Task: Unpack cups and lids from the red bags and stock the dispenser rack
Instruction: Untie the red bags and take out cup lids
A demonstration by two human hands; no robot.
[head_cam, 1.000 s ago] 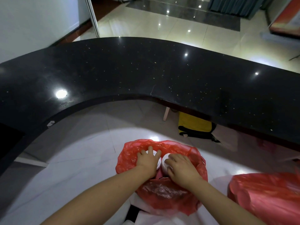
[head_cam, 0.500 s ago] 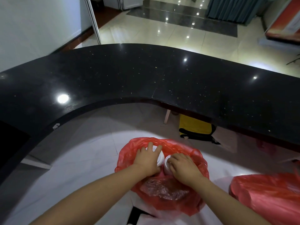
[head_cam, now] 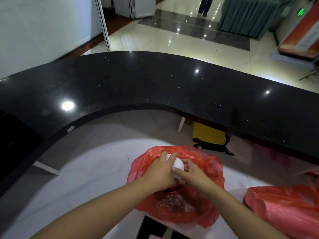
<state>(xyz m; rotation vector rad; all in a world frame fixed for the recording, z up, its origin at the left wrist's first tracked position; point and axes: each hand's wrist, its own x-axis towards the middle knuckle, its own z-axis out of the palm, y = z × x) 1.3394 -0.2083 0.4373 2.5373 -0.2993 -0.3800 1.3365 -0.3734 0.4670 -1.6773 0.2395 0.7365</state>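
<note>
An open red plastic bag (head_cam: 212, 171) lies on the white floor below me. Both my hands are inside its mouth. My left hand (head_cam: 160, 171) curls its fingers over a white round stack of cups or lids (head_cam: 178, 164); which of the two I cannot tell. My right hand (head_cam: 193, 175) holds the same white stack from the right, fingers curled against it. A second red bag (head_cam: 283, 207), full and closed, lies at the lower right. The dispenser rack is not in view.
A curved black stone counter (head_cam: 155, 83) arcs across the middle. Under it sit a yellow and black bag (head_cam: 208, 135) and a pale furniture leg (head_cam: 181, 125). A person's legs (head_cam: 203, 6) stand far back on the shiny tiled floor.
The two white stacks held apart earlier now sit together between my hands. The hands have drawn closer, and the view has tilted up to show more of the hall.
</note>
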